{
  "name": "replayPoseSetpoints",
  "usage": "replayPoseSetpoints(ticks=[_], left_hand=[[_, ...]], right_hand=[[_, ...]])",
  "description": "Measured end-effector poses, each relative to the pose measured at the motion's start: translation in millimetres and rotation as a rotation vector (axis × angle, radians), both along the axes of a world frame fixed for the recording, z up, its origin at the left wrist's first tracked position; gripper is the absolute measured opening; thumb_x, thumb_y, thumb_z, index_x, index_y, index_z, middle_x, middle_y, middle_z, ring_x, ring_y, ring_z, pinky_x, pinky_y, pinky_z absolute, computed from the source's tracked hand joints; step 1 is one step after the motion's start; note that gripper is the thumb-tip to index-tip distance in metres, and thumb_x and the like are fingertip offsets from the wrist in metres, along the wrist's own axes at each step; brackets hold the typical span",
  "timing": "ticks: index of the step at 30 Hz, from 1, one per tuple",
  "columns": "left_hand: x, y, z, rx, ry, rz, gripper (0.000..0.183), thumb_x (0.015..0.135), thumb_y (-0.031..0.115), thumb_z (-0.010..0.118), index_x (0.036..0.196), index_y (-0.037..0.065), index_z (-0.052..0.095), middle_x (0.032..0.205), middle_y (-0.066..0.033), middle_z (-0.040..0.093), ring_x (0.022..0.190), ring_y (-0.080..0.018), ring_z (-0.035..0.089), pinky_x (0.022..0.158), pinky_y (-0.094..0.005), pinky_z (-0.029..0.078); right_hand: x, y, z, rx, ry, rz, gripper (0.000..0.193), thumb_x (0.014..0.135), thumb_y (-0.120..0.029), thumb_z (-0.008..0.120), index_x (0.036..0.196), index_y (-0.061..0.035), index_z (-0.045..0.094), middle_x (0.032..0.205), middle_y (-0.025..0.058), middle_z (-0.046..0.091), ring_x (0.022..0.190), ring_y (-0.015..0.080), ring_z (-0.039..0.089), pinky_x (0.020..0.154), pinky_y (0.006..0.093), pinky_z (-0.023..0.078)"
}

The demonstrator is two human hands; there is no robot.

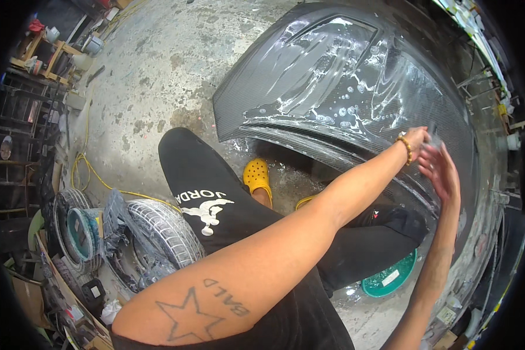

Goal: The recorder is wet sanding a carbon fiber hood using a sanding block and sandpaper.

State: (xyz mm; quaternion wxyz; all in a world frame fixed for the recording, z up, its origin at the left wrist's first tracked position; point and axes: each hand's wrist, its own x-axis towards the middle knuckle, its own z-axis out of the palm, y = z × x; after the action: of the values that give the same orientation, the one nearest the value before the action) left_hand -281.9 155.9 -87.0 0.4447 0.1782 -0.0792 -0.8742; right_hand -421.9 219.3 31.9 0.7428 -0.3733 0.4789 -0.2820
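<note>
A dark woven carbon-fibre car hood (332, 87) lies before me, wet, with whitish suds and bubbles over its middle. My left hand (415, 142), a beaded bracelet (405, 149) at its wrist, reaches across to the hood's right part. Its fingers are closed on a small grey block (433, 136), which is smeared by motion, so its exact kind is unclear. Just beside it, my right hand (442, 171) is raised over the hood's right side, fingers stretched toward the block. Whether the right fingertips touch the block is hard to see.
A teal-green basin (391, 275) stands by my right leg. Tyres (163, 233), a teal bucket (83, 233) and grey plastic sheeting (115, 221) are at my left. A yellow hose (87, 166) crosses the stained concrete floor (151, 70). Cluttered shelving (32, 116) lines the left.
</note>
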Motion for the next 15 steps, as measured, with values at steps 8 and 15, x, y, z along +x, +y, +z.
replayPoseSetpoints(ticks=[8,15], left_hand=[[154.6,5.9,33.7,-0.294,-0.355,0.147,0.03,0.102,0.021,0.064,0.126,0.004,0.065,0.115,-0.0093,0.069,0.099,-0.0178,0.066,0.08,-0.035,0.057],[336.8,69.2,7.7,-0.592,-1.309,0.316,0.039,0.1,0.027,0.068,0.133,0.007,0.066,0.117,-0.0114,0.071,0.102,-0.0216,0.067,0.087,-0.0369,0.056]], right_hand=[[30.7,-15.4,18.2,-0.298,0.297,-0.038,0.05,0.106,-0.044,0.058,0.126,0.0016,0.066,0.115,0.0123,0.072,0.103,0.0193,0.071,0.091,0.0326,0.058],[33.2,-7.4,-27.8,-0.303,0.471,0.068,0.042,0.105,-0.036,0.063,0.126,-0.0004,0.067,0.117,0.0089,0.072,0.105,0.0178,0.069,0.091,0.0322,0.055]])
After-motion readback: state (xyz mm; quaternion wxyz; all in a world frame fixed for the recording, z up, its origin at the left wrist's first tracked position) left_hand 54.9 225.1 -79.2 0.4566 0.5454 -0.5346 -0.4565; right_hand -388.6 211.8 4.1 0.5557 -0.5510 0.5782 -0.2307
